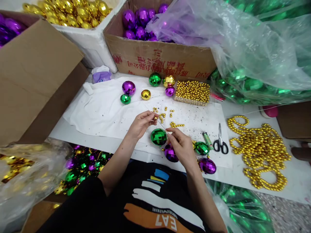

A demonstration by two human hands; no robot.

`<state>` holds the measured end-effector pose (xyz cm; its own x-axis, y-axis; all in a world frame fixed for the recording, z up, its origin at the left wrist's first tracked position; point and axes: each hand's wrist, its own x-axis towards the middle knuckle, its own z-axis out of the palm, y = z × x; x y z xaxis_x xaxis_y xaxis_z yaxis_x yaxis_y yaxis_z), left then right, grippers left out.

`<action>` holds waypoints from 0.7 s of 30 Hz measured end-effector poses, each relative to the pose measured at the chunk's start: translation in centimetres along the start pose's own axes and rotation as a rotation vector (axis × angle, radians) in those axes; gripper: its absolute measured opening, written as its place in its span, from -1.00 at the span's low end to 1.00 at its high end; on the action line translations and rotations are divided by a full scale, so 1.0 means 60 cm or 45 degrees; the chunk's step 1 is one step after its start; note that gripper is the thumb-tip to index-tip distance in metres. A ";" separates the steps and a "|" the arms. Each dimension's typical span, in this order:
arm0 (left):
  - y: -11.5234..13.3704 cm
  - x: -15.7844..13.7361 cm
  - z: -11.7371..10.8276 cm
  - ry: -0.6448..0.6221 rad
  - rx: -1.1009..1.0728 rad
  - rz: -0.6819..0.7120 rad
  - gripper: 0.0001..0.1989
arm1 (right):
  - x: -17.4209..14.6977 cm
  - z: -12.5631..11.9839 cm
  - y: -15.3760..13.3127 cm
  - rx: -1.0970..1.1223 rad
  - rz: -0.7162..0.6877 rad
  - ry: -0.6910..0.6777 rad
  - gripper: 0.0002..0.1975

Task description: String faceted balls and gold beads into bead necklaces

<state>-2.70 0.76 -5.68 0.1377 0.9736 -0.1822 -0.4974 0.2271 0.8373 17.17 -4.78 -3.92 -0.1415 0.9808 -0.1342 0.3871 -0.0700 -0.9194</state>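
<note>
A long thin needle (160,124) slants between my hands above the white cloth (97,106). My left hand (143,123) is closed, its fingertips pinching a small gold bead (155,118) at the needle. Lower down, my right hand (181,145) pinches the needle's near end between thumb and forefinger. Beneath the needle lies a green faceted ball (158,137), with a purple ball (171,153) partly hidden by my right hand. Another green ball (202,148) and purple ball (207,165) lie to the right, with gold beads among them. Loose gold beads (162,116) are scattered just beyond my fingers.
A clear box of gold beads (192,92) stands behind, near several loose faceted balls (128,87). Scissors (220,145) and a green lighter (207,140) lie at right, beside heaped gold bead strands (262,152). Cardboard boxes (160,55) and a plastic bag (262,42) line the back.
</note>
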 end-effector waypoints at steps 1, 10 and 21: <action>0.010 -0.005 0.011 0.018 0.082 0.106 -0.89 | 0.003 -0.005 -0.007 -0.078 -0.067 0.033 -0.70; 0.074 -0.048 0.086 0.010 0.240 0.378 -0.85 | 0.022 -0.003 -0.079 -0.230 -0.501 0.219 -0.81; 0.033 -0.012 0.054 0.064 0.013 0.239 -0.91 | 0.021 -0.004 -0.037 0.571 -0.016 0.330 -0.76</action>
<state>-1.00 0.44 -2.19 0.0001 0.9988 -0.0481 -0.5018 0.0416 0.8640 16.38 -3.37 -1.97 0.1086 0.9910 -0.0783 -0.0498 -0.0732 -0.9961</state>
